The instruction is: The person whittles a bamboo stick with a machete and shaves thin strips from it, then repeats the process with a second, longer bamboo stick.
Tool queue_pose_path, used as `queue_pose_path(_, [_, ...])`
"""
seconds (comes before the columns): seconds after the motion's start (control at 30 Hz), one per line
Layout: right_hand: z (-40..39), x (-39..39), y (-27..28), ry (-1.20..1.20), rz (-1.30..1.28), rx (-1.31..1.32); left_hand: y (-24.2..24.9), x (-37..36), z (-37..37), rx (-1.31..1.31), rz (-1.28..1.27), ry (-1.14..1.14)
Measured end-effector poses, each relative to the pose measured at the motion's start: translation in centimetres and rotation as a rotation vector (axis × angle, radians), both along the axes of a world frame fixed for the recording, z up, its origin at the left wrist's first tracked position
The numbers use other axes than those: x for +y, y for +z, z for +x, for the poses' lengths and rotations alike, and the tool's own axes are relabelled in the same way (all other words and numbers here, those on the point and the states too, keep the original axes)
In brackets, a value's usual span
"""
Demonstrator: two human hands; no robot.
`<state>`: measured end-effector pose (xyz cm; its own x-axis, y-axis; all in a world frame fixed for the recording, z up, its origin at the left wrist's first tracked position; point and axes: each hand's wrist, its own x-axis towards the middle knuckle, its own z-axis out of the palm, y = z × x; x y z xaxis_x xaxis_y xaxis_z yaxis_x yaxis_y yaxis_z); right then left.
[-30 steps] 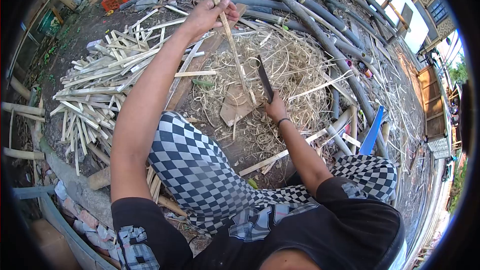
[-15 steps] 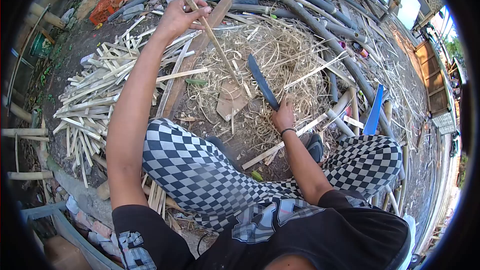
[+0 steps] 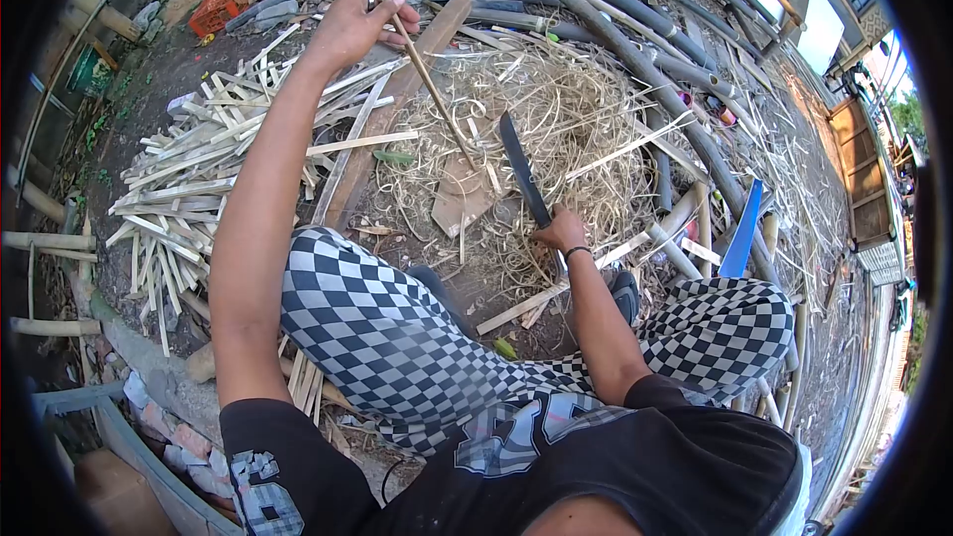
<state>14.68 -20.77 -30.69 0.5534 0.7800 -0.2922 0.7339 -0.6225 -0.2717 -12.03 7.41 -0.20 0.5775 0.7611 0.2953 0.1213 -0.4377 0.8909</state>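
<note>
My left hand (image 3: 359,22) holds the upper end of a thin bamboo strip (image 3: 437,94) between thumb and fingers, some fingers spread. The strip slants down, its lower end at a flat wooden piece (image 3: 463,197) on the ground. My right hand (image 3: 562,229) is closed round the handle of a dark machete (image 3: 520,164). Its blade points up and away, to the right of the strip and apart from it. Curled shavings (image 3: 566,119) lie around and beyond the blade. A long plank (image 3: 382,119) lies left of the flat piece.
A heap of cut strips (image 3: 199,179) lies at the left. Long bamboo poles (image 3: 635,55) cross the top and right. An orange crate (image 3: 228,0) stands at the upper left. A blue blade-shaped object (image 3: 742,230) is near my right knee.
The bamboo strip has turned in my left hand and shows a narrower side. My left hand has shifted slightly up and left. The machete has moved slightly, its blade now seen more steeply.
</note>
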Motion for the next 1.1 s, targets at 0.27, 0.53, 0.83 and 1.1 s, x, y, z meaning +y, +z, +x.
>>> queue_pose_path(0.27, [-0.9, 2.8, 6.4, 0.113, -0.008, 0.292, 0.6, 0.1, 0.2, 0.05, 0.015, -0.06])
queue_pose_path(0.53, [-3.6, 3.9, 17.5, 0.095, 0.254, 0.457, 0.7, -0.5, 1.9, -0.012, -0.089, -0.106])
queue_pose_path(0.83, [-9.0, 5.9, 12.8, 0.013, 0.516, 0.755, 0.4, -1.2, 3.8, -0.026, 0.032, 0.038])
queue_pose_path(1.1, [-10.8, 10.7, 16.7, 0.178, 0.795, 0.59, -0.4, -1.7, 4.2, -0.113, 0.066, 0.079])
